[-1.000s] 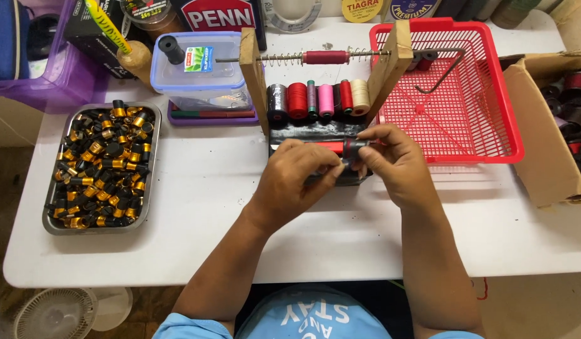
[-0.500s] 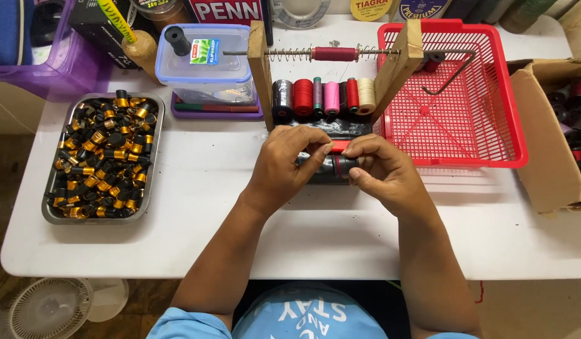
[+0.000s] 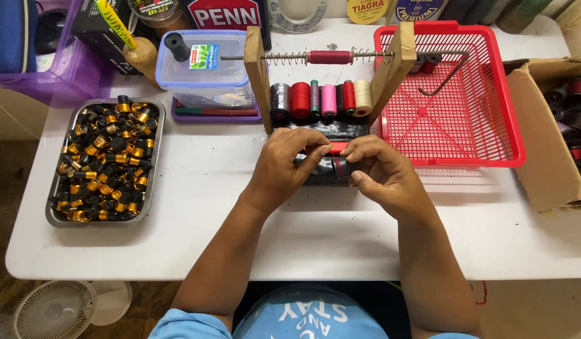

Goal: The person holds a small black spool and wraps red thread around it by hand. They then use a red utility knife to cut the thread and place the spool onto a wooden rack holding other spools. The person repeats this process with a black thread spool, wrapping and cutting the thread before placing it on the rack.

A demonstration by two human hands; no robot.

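Head view is showing both hands, left hand (image 3: 284, 166) and right hand (image 3: 381, 172), pinching together on a small black cylinder (image 3: 331, 168), apparently lying crosswise between them on the white counter (image 3: 196, 188), thread spools (image 3: 318, 99) beyond.

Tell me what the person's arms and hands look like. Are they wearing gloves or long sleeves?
No gloves: the left hand and the right hand are both bare, with no rings or watch in view. The forearms are bare too. The light blue sleeves are short and show only at the picture's bottom edge. The shirt has white printing on the front.
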